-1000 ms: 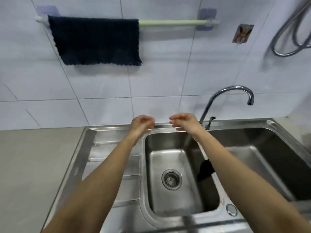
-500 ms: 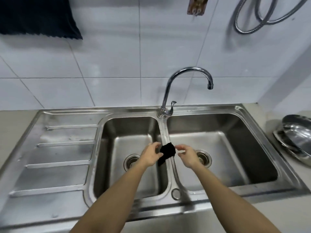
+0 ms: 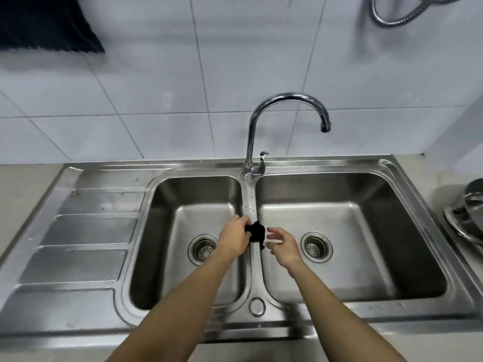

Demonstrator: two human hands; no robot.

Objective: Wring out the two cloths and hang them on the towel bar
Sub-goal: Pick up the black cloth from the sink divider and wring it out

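Note:
A small black cloth (image 3: pixel 257 232) is bunched up over the divider between the two sink basins. My left hand (image 3: pixel 234 239) grips its left end. My right hand (image 3: pixel 283 244) hovers just to the right of the cloth with fingers spread and slightly curled, not clearly touching it. A dark navy cloth (image 3: pixel 47 24) hangs on the wall at the upper left; only its lower part shows, and the towel bar is out of frame.
The steel double sink (image 3: pixel 251 325) has a drainboard (image 3: pixel 86 231) on the left and a drain in each basin. A curved faucet (image 3: pixel 264 126) rises behind the divider. Steel bowls (image 3: pixel 467 218) sit on the counter at right. A metal hose (image 3: pixel 397 14) hangs upper right.
The view dropped from the towel bar to the sink. My hands came down from in front of the wall to the divider, my left hand took hold of the black cloth, and my right hand opened beside it.

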